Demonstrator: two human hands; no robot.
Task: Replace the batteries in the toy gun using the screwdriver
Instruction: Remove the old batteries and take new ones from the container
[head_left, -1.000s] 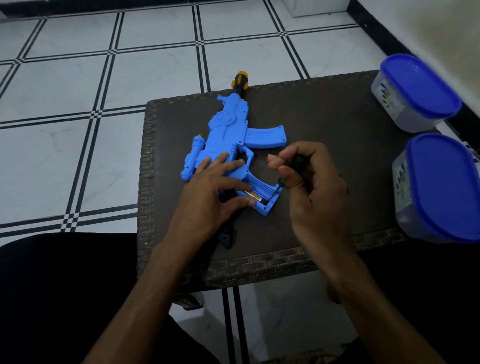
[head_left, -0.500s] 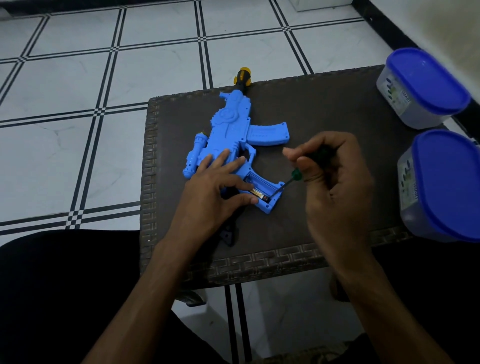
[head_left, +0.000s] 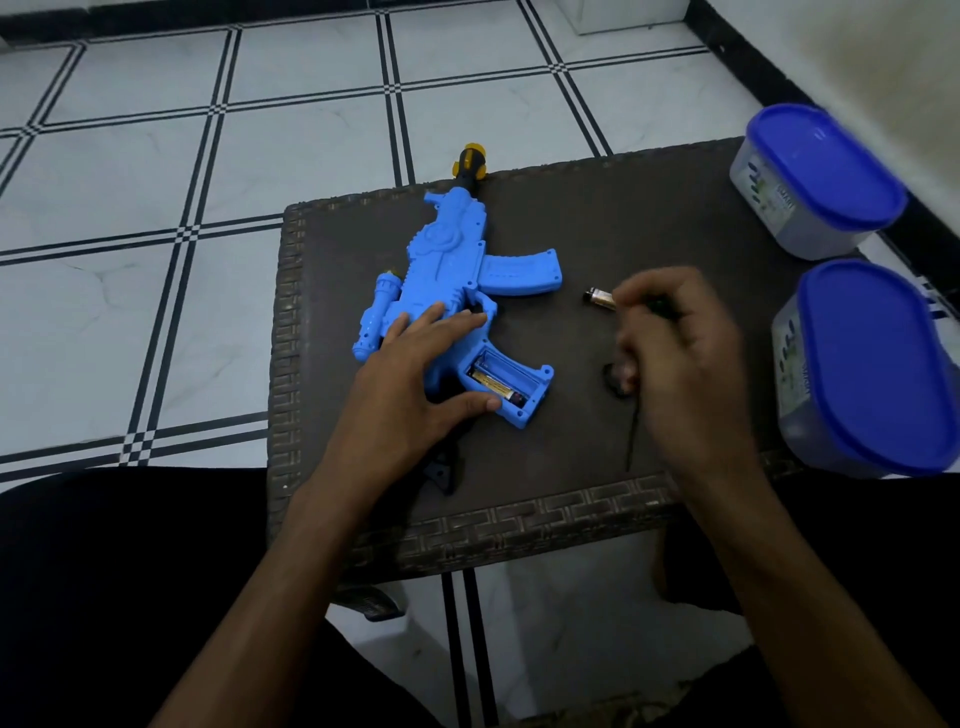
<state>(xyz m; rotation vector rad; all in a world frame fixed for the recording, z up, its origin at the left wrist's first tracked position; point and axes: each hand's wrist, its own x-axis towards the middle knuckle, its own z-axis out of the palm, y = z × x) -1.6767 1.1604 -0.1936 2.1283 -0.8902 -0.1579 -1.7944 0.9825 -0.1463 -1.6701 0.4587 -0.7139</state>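
A blue toy gun lies on the dark wicker table, its yellow-and-black muzzle pointing away from me. The battery compartment in its grip stands uncovered, with one battery lying inside. My left hand presses flat on the gun's body, thumb against the grip. To the right of the gun, my right hand pinches a second battery at its fingertips. It also holds the green-handled screwdriver, whose thin shaft points toward me.
Two clear containers with blue lids stand at the table's right edge. A black part shows below my left wrist. The table's front rim is near my dark-clothed legs. Tiled floor lies to the left.
My right hand has drawn back from the compartment to the right, lifting a battery out with it. The left hand has stayed on the gun.
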